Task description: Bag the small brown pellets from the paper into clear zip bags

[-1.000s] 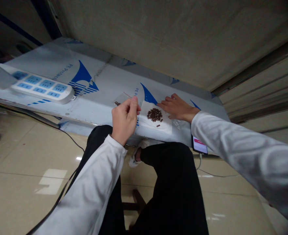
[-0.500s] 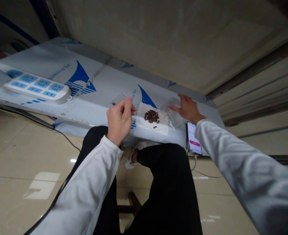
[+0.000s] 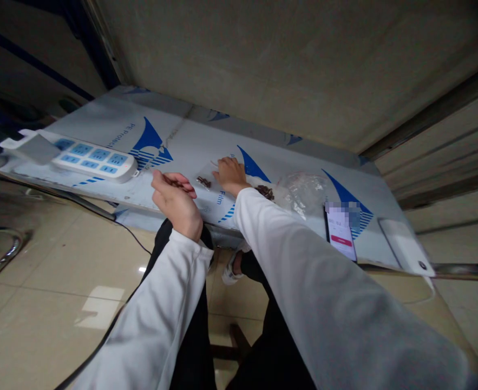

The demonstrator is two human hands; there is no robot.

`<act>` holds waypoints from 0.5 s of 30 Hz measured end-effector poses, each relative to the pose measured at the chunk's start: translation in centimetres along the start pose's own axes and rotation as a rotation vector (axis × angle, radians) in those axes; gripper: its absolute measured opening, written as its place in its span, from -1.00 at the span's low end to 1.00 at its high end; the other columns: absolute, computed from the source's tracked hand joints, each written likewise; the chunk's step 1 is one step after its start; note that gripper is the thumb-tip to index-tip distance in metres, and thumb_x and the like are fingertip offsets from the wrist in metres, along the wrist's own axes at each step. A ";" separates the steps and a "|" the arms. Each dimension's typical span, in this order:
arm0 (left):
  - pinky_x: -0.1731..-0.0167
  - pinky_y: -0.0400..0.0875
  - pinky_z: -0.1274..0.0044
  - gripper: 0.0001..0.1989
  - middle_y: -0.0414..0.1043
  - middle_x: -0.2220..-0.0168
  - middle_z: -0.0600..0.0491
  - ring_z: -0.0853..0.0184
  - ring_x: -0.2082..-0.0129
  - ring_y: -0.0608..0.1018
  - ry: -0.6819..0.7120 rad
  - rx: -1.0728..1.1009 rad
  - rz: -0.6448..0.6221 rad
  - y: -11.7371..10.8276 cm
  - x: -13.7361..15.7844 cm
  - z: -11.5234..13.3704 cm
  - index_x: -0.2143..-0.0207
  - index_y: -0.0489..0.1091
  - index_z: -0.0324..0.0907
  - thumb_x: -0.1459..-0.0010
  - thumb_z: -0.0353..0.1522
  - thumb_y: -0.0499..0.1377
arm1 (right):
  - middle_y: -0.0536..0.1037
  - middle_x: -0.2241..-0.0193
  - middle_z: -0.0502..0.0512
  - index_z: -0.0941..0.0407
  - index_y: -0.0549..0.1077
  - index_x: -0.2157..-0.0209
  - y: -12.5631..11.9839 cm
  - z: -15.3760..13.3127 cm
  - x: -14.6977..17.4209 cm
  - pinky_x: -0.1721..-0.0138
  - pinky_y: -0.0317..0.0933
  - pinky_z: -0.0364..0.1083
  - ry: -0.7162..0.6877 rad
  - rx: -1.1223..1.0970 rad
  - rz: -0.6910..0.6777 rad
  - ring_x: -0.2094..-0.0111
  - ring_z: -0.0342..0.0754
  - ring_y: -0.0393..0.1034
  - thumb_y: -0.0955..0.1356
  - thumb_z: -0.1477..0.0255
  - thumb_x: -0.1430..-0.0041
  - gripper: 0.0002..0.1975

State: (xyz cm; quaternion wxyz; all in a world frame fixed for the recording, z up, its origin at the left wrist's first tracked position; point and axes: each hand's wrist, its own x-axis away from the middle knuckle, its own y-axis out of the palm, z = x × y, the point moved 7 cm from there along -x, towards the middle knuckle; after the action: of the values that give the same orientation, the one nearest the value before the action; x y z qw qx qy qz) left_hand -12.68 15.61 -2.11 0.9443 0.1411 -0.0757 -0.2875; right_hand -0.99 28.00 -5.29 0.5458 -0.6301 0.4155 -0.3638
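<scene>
My left hand [image 3: 178,203] is cupped, palm turned up, with small dark brown capsules [image 3: 176,183] showing inside its curled fingers. Just right of it, a small clear plastic bag [image 3: 203,182] with several brown capsules inside lies on the bench. The fingers of my right hand [image 3: 231,174] are closed at that bag's right edge; their tips are partly hidden. Behind my right wrist, more brown capsules [image 3: 265,191] are heaped on white paper, mostly covered by the sleeve. To their right rests a larger crumpled clear plastic bag [image 3: 303,190].
A white power strip [image 3: 100,162] with blue sockets occupies the bench's left end. On the right are a phone [image 3: 341,238] with its screen lit and a white flat device [image 3: 403,246] with a cable. The bench [image 3: 198,135] is covered in printed protective film and backs onto a wall.
My right hand has moved left from the larger bag to the small bag. My left hand has shifted left, away from the small bag, and turned palm up. The view has shifted too.
</scene>
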 end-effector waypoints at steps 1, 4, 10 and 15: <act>0.77 0.08 0.63 -0.54 0.16 0.70 0.16 0.50 0.76 0.25 -0.010 -0.009 -0.010 0.1 0.1 -0.1 0.63 0.19 -0.16 -0.24 -0.15 -0.19 | 0.39 -0.03 0.31 0.18 0.42 0.07 0.6 0.2 -0.2 0.00 0.12 0.14 0.044 -0.006 -0.013 -0.08 0.20 0.17 0.26 0.33 -0.24 -0.70; 0.77 0.08 0.61 -0.54 0.16 0.71 0.16 0.49 0.76 0.26 -0.020 -0.038 -0.049 0.5 0.2 -0.4 0.63 0.18 -0.15 -0.22 -0.14 -0.20 | 0.41 0.01 0.34 0.18 0.45 0.13 1.2 0.7 -0.7 0.02 0.13 0.12 0.101 -0.009 0.008 -0.08 0.19 0.17 0.26 0.39 -0.24 -0.75; 0.75 0.10 0.62 -0.56 0.15 0.70 0.18 0.51 0.76 0.26 -0.026 -0.062 -0.128 1.3 0.4 -0.3 0.62 0.16 -0.14 -0.20 -0.12 -0.17 | 0.48 0.07 0.32 0.21 0.35 0.03 1.0 1.3 -0.8 0.06 0.18 0.01 0.153 -0.126 0.018 0.02 0.09 0.33 0.21 0.60 -0.20 -0.70; 0.75 0.08 0.62 -0.59 0.17 0.71 0.17 0.51 0.77 0.24 -0.053 -0.051 -0.152 1.4 0.4 -0.7 0.64 0.18 -0.16 -0.19 -0.17 -0.12 | 0.51 0.10 0.22 0.22 0.34 0.02 -0.2 1.8 -1.1 0.07 0.23 -0.09 0.204 -0.410 0.139 0.12 -0.04 0.42 0.22 0.67 -0.07 -0.59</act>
State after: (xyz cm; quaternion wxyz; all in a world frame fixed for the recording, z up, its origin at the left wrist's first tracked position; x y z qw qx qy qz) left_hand -11.50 16.68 -2.31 0.9207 0.1145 -0.0823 -0.3640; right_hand 0.20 29.74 -5.32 0.3855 -0.6577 0.5759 -0.2951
